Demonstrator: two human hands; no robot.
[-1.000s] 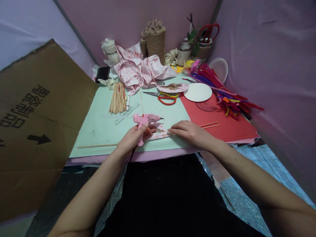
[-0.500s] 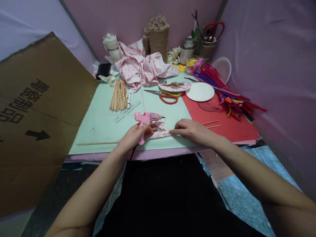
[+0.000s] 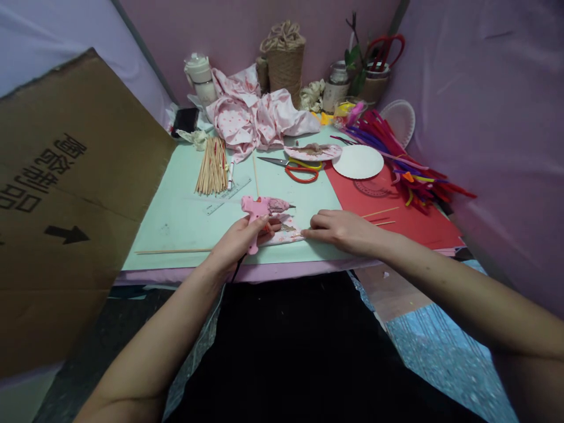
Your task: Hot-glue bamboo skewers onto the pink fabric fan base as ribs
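My left hand (image 3: 240, 238) is closed around the handle of a pink glue gun (image 3: 255, 207), whose nozzle points right. Under it lies a piece of pink-patterned fabric (image 3: 286, 237) with a brownish patch showing in its middle. My right hand (image 3: 335, 228) presses its fingertips on the right edge of this fabric, its other fingers curled. Past the right hand, two thin wooden sticks (image 3: 381, 212) show over the red paper; whether that hand holds one of them I cannot tell. The fabric's left part is hidden by my left hand.
Scissors (image 3: 302, 173), a fabric-covered disc (image 3: 312, 151) and a white disc (image 3: 358, 162) lie beyond my hands. A bundle of sticks (image 3: 212, 167) and a ruler (image 3: 229, 197) are at left. Pipe cleaners (image 3: 405, 158) lie right. A cardboard sheet (image 3: 79, 205) stands left.
The view has shifted slightly. One thin stick beyond my right hand has tilted and shifted a little. Both hands keep nearly the same place, and the glue gun stays in my left hand.
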